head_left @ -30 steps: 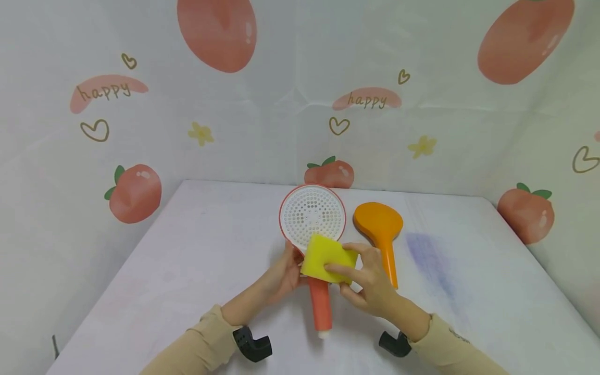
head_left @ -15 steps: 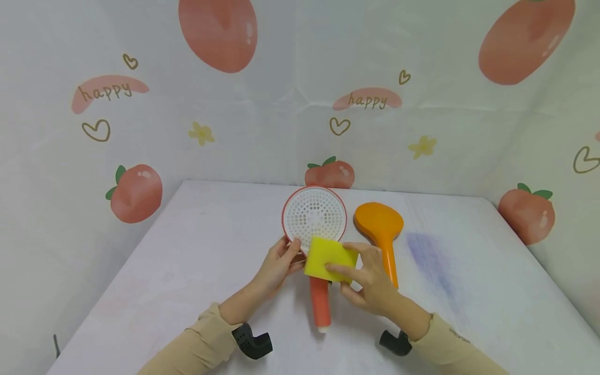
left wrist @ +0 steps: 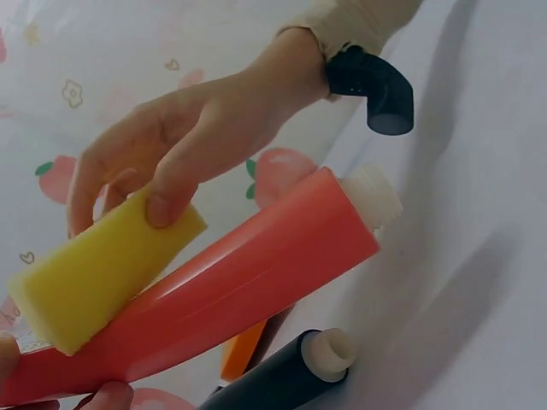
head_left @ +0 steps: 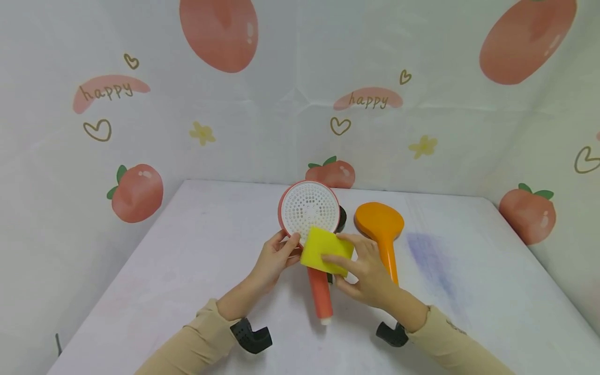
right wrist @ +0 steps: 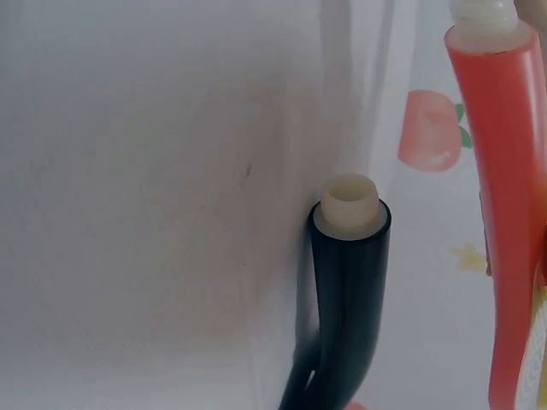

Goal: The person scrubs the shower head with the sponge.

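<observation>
A red shower head [head_left: 320,297] with a round white perforated face is tilted up over the middle of the table. My left hand [head_left: 272,263] grips it at the neck, thumb on the front edge of the face. In my right hand [head_left: 372,276] a yellow sponge [head_left: 315,247] is pinched between thumb and fingers. The sponge lies across the lower face and neck, covering that part in the head view. From the left wrist, the sponge's long edge meets the top of the red handle [left wrist: 248,256], whose threaded white end points outward.
A black shower head [right wrist: 350,290] lies behind the red one, mostly hidden in the head view. To its right rests an orange shower head [head_left: 378,219] on the white table [head_left: 211,219]. A printed cloth backdrop [head_left: 262,120] rises behind the table.
My left thumb has come onto the front of the shower head. The shower head and sponge have shifted slightly up and left, uncovering part of the black shower head.
</observation>
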Available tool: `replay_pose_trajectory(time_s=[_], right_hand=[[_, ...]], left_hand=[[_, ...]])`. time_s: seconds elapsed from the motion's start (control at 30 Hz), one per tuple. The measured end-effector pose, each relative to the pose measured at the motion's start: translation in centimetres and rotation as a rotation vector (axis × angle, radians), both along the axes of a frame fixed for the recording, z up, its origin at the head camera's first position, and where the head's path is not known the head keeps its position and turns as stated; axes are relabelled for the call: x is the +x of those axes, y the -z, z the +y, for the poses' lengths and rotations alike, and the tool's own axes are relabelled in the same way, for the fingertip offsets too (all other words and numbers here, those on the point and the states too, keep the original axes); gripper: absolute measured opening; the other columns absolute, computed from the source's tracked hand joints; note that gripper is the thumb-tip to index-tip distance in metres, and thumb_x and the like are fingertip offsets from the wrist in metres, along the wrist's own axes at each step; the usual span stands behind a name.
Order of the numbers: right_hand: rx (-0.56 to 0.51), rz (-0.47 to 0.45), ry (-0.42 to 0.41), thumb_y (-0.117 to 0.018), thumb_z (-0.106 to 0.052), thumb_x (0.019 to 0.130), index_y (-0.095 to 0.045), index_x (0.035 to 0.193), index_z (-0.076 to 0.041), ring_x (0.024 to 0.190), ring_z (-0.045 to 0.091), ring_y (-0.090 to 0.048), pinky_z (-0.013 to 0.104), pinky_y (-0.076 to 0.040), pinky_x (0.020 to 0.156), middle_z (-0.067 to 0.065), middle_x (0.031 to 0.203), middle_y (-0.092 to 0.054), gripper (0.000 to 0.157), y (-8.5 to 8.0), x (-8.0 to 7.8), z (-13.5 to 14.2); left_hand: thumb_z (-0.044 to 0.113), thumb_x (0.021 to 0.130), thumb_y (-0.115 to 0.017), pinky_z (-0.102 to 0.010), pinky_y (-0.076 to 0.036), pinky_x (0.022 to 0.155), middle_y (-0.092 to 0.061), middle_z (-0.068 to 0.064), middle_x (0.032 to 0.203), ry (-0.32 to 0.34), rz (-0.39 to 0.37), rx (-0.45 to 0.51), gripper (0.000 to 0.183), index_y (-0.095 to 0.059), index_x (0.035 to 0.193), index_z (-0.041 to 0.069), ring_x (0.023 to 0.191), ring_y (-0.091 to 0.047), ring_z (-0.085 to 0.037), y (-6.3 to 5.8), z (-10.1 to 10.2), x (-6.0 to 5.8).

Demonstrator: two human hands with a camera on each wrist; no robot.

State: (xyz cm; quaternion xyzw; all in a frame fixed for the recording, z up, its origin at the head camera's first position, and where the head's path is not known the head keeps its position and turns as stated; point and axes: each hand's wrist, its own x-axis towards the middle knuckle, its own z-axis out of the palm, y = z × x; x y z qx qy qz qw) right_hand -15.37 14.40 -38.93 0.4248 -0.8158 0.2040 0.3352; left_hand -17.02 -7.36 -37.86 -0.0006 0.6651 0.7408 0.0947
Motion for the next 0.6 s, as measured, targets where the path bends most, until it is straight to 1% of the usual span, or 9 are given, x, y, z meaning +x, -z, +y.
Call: replay_pose_trajectory(time_s=[0.13,0.2,0.3,0.37,0.43,0.5,0.6], right_hand=[[0.028,-0.014,-0.026,-0.041,-0.028,0.090,-0.066,0.104,-0.026,0.113,0.030,-0.043,0.046,-0.036,0.086,0.018,0.122,-0.050,0.028,0.22,0.18,0.20],[0.051,-0.036,-0.048,-0.049,-0.023,0.086,-0.066,0.104,-0.027,0.112,0.028,-0.044,0.046,-0.037,0.088,0.016,0.122,-0.050,0.026,0.33,0.35,0.37],[0.101,-0.079,-0.088,-0.059,-0.017,0.076,-0.066,0.104,-0.028,0.114,0.026,-0.044,0.044,-0.037,0.092,0.013,0.123,-0.051,0.031,0.48,0.71,0.64],[0.132,-0.094,-0.118,-0.064,-0.015,0.071,-0.066,0.104,-0.029,0.114,0.024,-0.043,0.042,-0.037,0.093,0.012,0.124,-0.051,0.036,0.55,0.91,0.78],[0.148,-0.095,-0.144,-0.064,-0.016,0.069,-0.066,0.104,-0.029,0.114,0.024,-0.043,0.040,-0.037,0.092,0.010,0.124,-0.052,0.037,0.56,0.99,0.87],[0.143,-0.077,-0.162,-0.062,-0.016,0.071,-0.066,0.103,-0.029,0.113,0.024,-0.044,0.039,-0.036,0.091,0.011,0.124,-0.053,0.034,0.50,0.89,0.84],[0.107,-0.035,-0.152,-0.058,-0.016,0.073,-0.067,0.101,-0.027,0.112,0.026,-0.045,0.040,-0.036,0.090,0.012,0.121,-0.054,0.031,0.28,0.44,0.67]], left_hand=[[0.023,0.096,-0.052,-0.034,-0.054,0.086,-0.061,-0.006,0.094,-0.007,0.007,0.003,0.037,-0.050,0.127,0.002,0.082,-0.062,-0.011,0.02,-0.19,-0.12],[0.024,0.096,-0.052,-0.034,-0.054,0.086,-0.062,-0.011,0.101,-0.008,0.014,-0.001,0.038,-0.049,0.128,0.002,0.084,-0.063,-0.012,-0.01,-0.28,-0.18],[0.027,0.096,-0.052,-0.034,-0.054,0.087,-0.062,-0.017,0.114,-0.009,0.027,-0.018,0.042,-0.049,0.130,0.004,0.089,-0.064,-0.013,0.00,-0.47,-0.28],[0.028,0.096,-0.052,-0.033,-0.054,0.087,-0.060,-0.018,0.119,-0.009,0.030,-0.026,0.042,-0.049,0.131,0.005,0.090,-0.064,-0.013,0.01,-0.59,-0.33],[0.029,0.095,-0.052,-0.033,-0.054,0.087,-0.060,-0.018,0.119,-0.010,0.029,-0.033,0.042,-0.049,0.131,0.006,0.090,-0.064,-0.013,0.03,-0.68,-0.35],[0.029,0.096,-0.052,-0.032,-0.055,0.086,-0.061,-0.016,0.118,-0.013,0.022,-0.036,0.041,-0.050,0.130,0.007,0.089,-0.064,-0.013,0.06,-0.72,-0.36],[0.028,0.096,-0.052,-0.031,-0.055,0.084,-0.061,-0.014,0.114,-0.017,0.016,-0.029,0.040,-0.051,0.128,0.005,0.086,-0.064,-0.012,0.09,-0.63,-0.36]])
